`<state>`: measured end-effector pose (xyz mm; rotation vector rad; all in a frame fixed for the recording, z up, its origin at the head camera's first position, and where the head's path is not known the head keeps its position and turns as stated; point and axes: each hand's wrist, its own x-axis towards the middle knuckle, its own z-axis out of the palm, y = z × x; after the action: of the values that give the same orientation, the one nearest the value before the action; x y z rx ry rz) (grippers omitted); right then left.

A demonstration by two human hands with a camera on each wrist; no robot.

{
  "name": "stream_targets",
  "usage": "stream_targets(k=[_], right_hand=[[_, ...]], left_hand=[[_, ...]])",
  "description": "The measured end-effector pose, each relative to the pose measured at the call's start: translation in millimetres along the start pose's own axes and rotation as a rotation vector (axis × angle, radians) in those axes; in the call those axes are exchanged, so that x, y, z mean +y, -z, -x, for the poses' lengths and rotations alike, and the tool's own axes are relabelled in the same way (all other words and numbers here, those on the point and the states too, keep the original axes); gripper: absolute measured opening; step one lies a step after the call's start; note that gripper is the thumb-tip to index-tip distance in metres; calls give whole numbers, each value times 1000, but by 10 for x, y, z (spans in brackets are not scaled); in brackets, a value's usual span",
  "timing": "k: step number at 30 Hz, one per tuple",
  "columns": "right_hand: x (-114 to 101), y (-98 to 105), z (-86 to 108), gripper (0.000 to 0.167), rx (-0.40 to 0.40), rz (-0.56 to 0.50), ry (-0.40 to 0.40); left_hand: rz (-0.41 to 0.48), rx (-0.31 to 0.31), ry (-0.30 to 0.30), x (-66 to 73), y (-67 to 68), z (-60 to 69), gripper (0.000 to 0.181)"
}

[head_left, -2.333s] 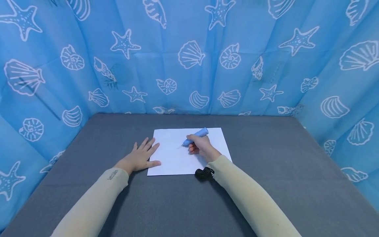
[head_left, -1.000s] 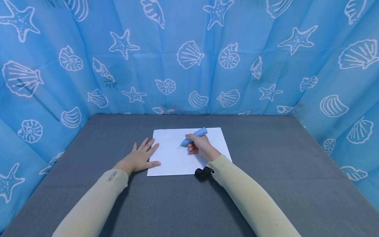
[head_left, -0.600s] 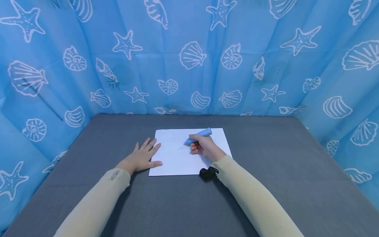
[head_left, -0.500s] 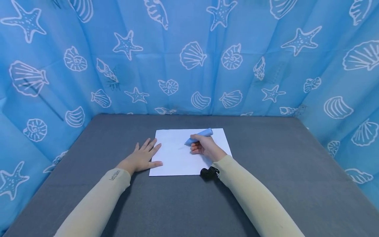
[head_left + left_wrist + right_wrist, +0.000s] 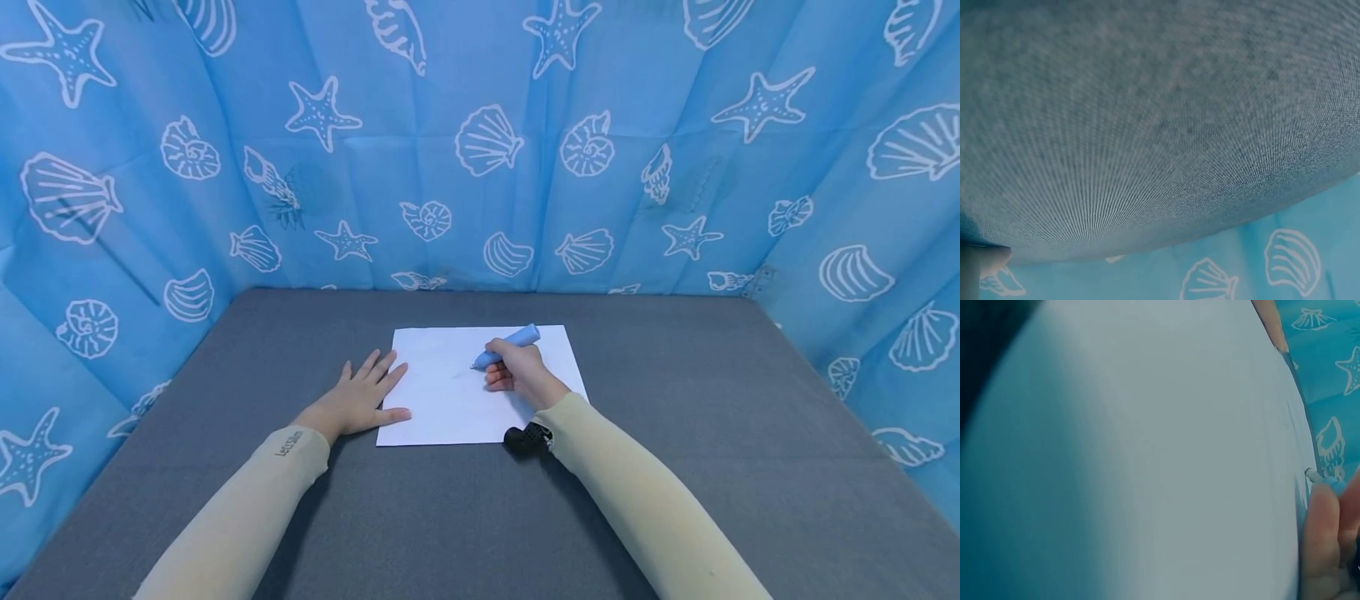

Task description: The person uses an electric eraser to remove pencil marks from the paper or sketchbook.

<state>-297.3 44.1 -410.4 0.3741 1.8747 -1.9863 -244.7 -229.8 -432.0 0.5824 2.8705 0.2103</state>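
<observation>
A white sheet of paper (image 5: 435,417) lies on the grey table. My left hand (image 5: 352,402) rests on its left edge with spread, straight fingers; only a fingertip (image 5: 991,261) shows in the left wrist view. My right hand (image 5: 519,371) grips a thick blue pen (image 5: 522,336) between thumb and fingers, its top tilted to the right and away. The tip points down at the paper, near a faint short streak (image 5: 459,375). In the right wrist view the pen's pale tip (image 5: 1312,475) shows beyond my curled fingers (image 5: 1322,531). Whether the tip touches the paper, I cannot tell.
A dark grey cloth (image 5: 420,525) covers the table. Behind and at both sides hangs a blue curtain (image 5: 442,75) printed with white shells and starfish. A black device (image 5: 525,440) sits at my right wrist, by the paper's near edge.
My right hand and the pen have shifted slightly right over the paper, and more of the faint streak shows left of the tip. The left hand stays in place on the paper.
</observation>
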Motion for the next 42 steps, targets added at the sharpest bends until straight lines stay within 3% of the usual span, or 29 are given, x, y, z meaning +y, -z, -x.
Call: stream_targets(k=[18,24,28,42], right_hand=[[-1,-40,19,22,42,55,4],[-2,-45,13,24,-1,92,-5],[-11,-49,19,23,20,76,-7],[-12,-68,11,26,-16,135,10]], left_hand=[[-3,-11,6,17,11,21,94],[0,-25,9,34,26,18,94],[-9,-20,7,30,23,16,94],[-10,-16,8,9,12,17,94]])
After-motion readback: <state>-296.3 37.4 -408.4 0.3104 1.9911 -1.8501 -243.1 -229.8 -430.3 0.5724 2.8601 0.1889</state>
